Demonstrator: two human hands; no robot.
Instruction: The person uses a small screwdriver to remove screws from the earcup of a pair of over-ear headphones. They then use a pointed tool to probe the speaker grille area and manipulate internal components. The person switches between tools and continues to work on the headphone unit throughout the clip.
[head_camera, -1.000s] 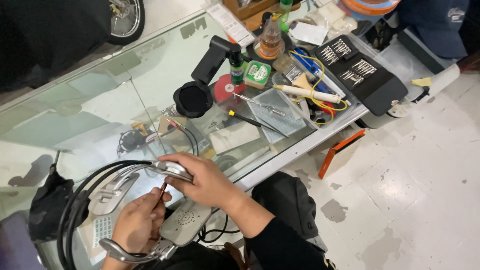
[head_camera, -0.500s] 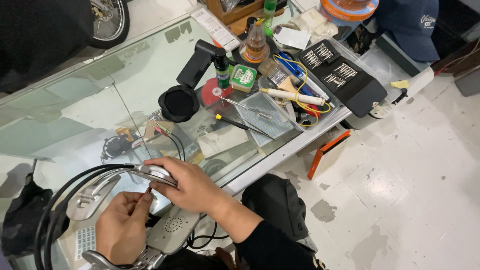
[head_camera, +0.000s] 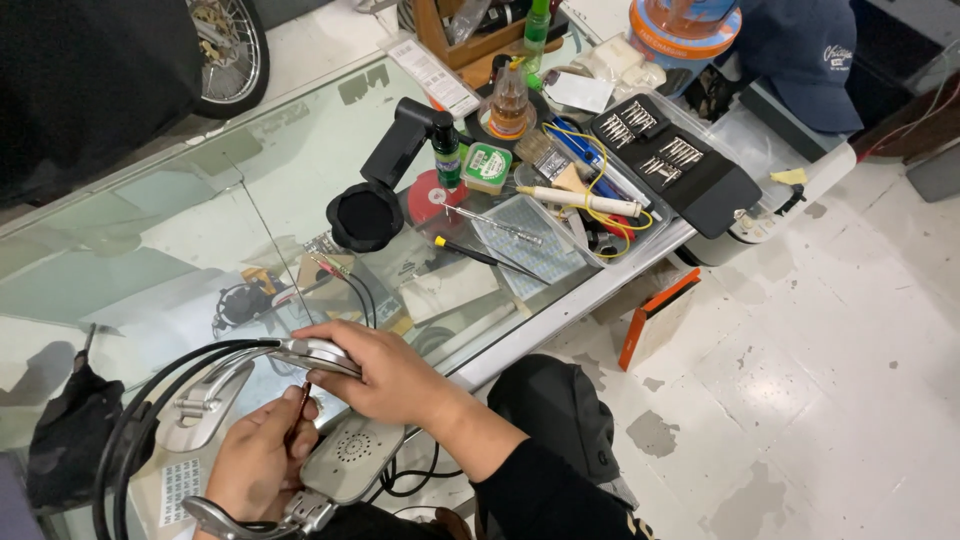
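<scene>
The right hand (head_camera: 385, 375) comes in from the lower right on a black-sleeved forearm, palm down, its fingers curled shut over the top end of a grey metal headset band (head_camera: 315, 353) where the black cables (head_camera: 170, 368) leave it. The left hand (head_camera: 255, 465) lies below it at the bottom edge of the view, fingers bent up and pinched around a small screwdriver (head_camera: 301, 405) with a dark reddish handle. The screwdriver stands almost upright, its long axis running from the left fingertips up to the underside of the band just beside the right thumb; whether its tip touches the metal cannot be told. The band runs roughly left to right under the right hand, and the cables sweep from it in a wide arc to the left and down. A flat grey earpiece plate (head_camera: 350, 455) with a ring of small holes lies just under the right wrist, between the two hands. All this sits over the near edge of the glass surface (head_camera: 150, 230), whose metal rim slants up to the right. Beyond the hands the glass is bare for a stretch; further up lie a black handle-shaped tool (head_camera: 385, 175), a mesh tray (head_camera: 530, 245) and a black case of bits (head_camera: 680, 165), well apart from the hands. To the right the white floor (head_camera: 830, 350) is open.
</scene>
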